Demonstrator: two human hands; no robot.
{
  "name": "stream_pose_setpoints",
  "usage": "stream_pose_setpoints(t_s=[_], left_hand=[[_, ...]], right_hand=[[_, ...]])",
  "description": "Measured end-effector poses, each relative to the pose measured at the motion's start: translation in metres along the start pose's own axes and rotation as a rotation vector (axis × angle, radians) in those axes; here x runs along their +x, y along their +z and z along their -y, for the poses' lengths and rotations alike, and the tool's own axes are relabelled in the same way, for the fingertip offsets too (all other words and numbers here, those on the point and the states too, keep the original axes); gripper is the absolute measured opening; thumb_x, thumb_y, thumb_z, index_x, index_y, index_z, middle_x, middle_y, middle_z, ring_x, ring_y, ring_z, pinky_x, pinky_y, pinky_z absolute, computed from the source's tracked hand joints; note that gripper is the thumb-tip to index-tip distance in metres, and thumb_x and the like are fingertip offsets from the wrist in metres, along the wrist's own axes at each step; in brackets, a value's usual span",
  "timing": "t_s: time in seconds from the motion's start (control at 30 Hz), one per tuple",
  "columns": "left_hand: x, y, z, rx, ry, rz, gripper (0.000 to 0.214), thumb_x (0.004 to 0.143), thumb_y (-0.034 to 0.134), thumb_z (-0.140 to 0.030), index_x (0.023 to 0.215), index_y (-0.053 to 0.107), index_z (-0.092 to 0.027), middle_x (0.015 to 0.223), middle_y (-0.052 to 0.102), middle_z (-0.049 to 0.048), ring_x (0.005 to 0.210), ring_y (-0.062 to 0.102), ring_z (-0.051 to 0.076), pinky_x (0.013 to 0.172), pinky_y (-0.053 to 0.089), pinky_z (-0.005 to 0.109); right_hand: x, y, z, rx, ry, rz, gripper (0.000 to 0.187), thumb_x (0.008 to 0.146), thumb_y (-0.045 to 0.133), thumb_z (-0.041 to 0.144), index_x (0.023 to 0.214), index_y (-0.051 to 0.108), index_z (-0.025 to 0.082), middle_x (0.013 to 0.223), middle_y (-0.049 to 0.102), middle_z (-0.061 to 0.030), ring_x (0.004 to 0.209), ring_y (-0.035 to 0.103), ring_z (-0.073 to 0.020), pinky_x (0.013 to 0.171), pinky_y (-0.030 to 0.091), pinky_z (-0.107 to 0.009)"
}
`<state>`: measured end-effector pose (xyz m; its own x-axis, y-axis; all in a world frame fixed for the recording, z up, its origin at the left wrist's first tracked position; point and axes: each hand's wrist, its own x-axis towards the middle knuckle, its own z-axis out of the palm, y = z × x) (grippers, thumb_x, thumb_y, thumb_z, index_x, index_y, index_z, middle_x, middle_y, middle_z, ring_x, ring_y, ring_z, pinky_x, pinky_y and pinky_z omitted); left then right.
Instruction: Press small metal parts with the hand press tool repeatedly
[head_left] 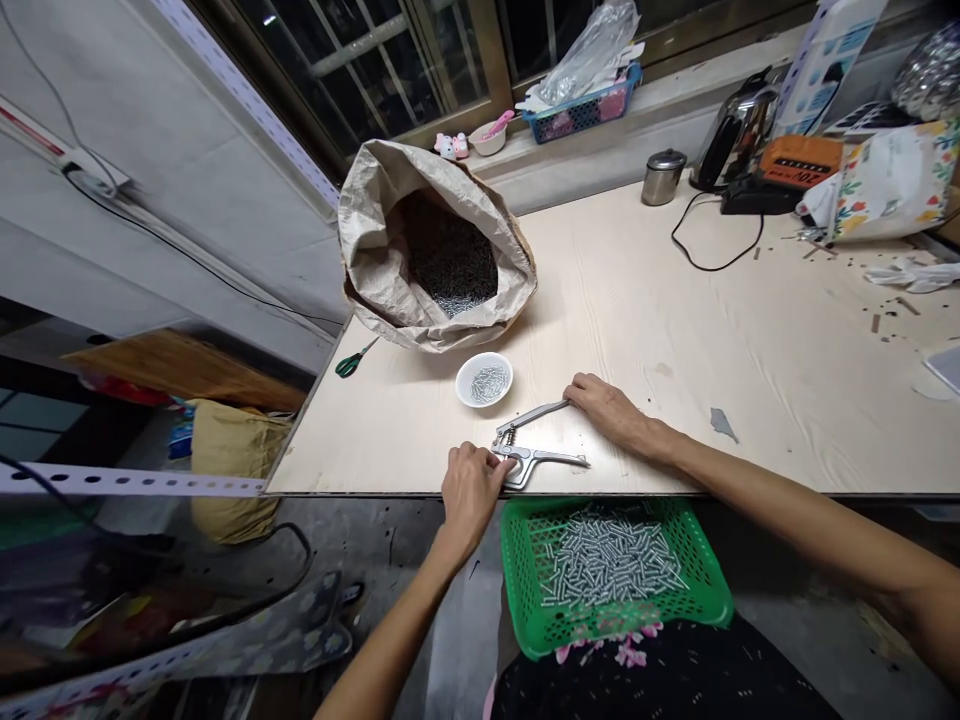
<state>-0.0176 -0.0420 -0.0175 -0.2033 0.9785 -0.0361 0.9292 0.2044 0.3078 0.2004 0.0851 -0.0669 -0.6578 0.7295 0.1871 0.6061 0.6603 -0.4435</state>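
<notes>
A metal plier-like hand press lies at the near edge of the pale wooden table. My left hand is closed in a pinch at the tool's jaw end, and whatever it holds is too small to name. My right hand rests over the end of the upper handle, fingers curled on it. A small white bowl of little metal pieces stands just behind the tool. On my lap, below the table edge, sits a green plastic basket filled with several small metal pins.
A large paper sack of dark small parts stands open at the back left. Green-handled scissors lie by the left edge. A kettle, steel cup, black cable and clutter fill the far right.
</notes>
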Motion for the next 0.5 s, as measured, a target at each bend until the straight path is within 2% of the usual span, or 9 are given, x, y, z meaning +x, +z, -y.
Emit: stream_pose_setpoints(t_s=[0.1,0.23,0.3,0.4,0.47,0.5], left_hand=[[0.018,-0.005,0.008,-0.079,-0.176,0.278,0.027,0.073,0.069,-0.039,0.058,0.061,-0.017,0.068,0.059,0.0069,0.074,0.055,0.022,0.061,0.038,0.032],[0.032,-0.01,0.001,0.009,-0.172,0.419,0.023,0.074,0.065,-0.031,0.057,0.059,-0.017,0.059,0.057,0.0036,0.061,0.053,0.017,0.056,0.032,0.028],[0.032,-0.017,-0.005,0.154,-0.104,0.403,0.021,0.077,0.063,-0.027,0.059,0.06,-0.017,0.064,0.06,0.005,0.065,0.055,0.018,0.056,0.033,0.028],[0.019,-0.032,-0.015,0.371,0.094,0.19,0.019,0.085,0.054,-0.018,0.069,0.064,-0.014,0.08,0.065,0.0095,0.08,0.058,0.021,0.063,0.038,0.029],[0.003,-0.04,-0.023,0.371,0.236,0.086,0.021,0.089,0.05,-0.018,0.075,0.066,-0.014,0.084,0.065,0.0097,0.084,0.058,0.022,0.067,0.041,0.031],[-0.006,-0.042,-0.027,0.325,0.303,0.083,0.022,0.09,0.05,-0.02,0.076,0.066,-0.015,0.083,0.065,0.0081,0.082,0.058,0.021,0.068,0.042,0.03]], right_hand=[[0.005,0.001,0.0,-0.017,0.011,0.003,0.027,0.092,0.032,0.007,0.089,0.056,0.019,0.093,0.054,-0.0082,0.087,0.048,-0.02,0.07,0.041,-0.03],[0.009,0.003,0.0,-0.062,0.002,0.014,0.027,0.09,0.033,0.004,0.087,0.056,0.019,0.091,0.055,-0.008,0.085,0.048,-0.02,0.069,0.04,-0.03],[0.009,0.004,0.0,-0.073,-0.014,0.002,0.027,0.089,0.034,0.002,0.085,0.055,0.019,0.089,0.055,-0.0074,0.083,0.048,-0.0197,0.068,0.039,-0.03],[0.007,0.006,-0.001,-0.069,-0.032,-0.038,0.027,0.089,0.034,0.002,0.083,0.054,0.019,0.086,0.055,-0.0064,0.081,0.047,-0.019,0.068,0.038,-0.03],[0.006,0.008,-0.002,-0.069,-0.035,-0.057,0.027,0.089,0.034,0.002,0.082,0.053,0.019,0.085,0.055,-0.0062,0.08,0.047,-0.0187,0.067,0.037,-0.029],[0.006,0.008,-0.002,-0.07,-0.039,-0.065,0.027,0.088,0.034,0.001,0.081,0.052,0.019,0.084,0.055,-0.0061,0.079,0.046,-0.0185,0.066,0.036,-0.029]])
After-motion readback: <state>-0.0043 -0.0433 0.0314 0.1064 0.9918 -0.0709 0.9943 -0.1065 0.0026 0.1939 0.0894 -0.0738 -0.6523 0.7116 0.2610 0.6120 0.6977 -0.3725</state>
